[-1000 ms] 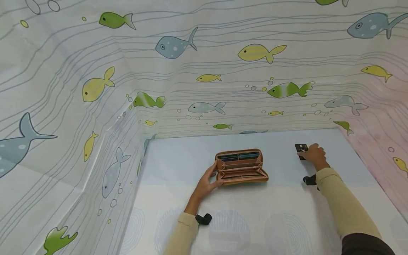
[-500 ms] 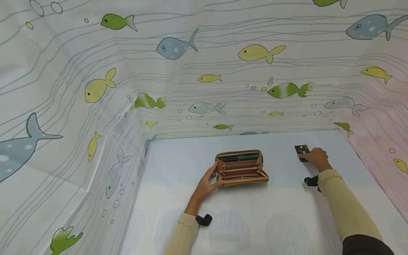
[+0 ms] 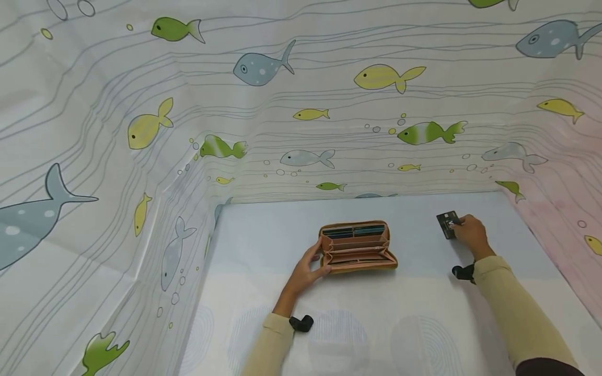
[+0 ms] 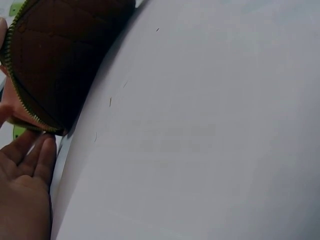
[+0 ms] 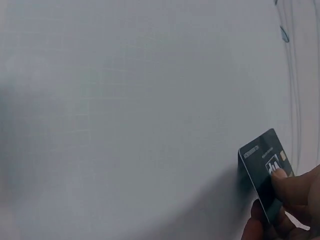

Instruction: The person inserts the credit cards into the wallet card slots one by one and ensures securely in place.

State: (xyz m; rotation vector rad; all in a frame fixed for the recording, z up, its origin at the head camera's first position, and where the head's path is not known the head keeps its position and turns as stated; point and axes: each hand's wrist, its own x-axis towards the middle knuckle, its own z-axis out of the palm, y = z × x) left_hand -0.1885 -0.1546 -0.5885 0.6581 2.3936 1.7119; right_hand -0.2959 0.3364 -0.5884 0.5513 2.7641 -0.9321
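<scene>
A tan zip-around wallet (image 3: 357, 246) stands unzipped on the white table, its pleated compartments facing up and dark cards showing in the slots along its far side. My left hand (image 3: 303, 277) grips the wallet's left end, thumb at the near corner and fingers farther back. In the left wrist view the brown quilted outside of the wallet (image 4: 65, 45) shows its zip teeth, with fingertips at its corner. Away to the right, my right hand (image 3: 472, 237) pinches a black bank card (image 5: 262, 160), thumb on the printed face and fingers beneath. The card looks tilted and casts a shadow.
Hanging sheets printed with fish (image 3: 305, 158) enclose the table (image 3: 263, 230) at the back and both sides. A black wrist camera (image 3: 301, 323) sits at the left cuff, another (image 3: 463, 272) at the right cuff.
The right hand has changed from fingertips on the card to a pinch with the thumb on top, and the card has turned slightly. The left hand and the wallet stay put.
</scene>
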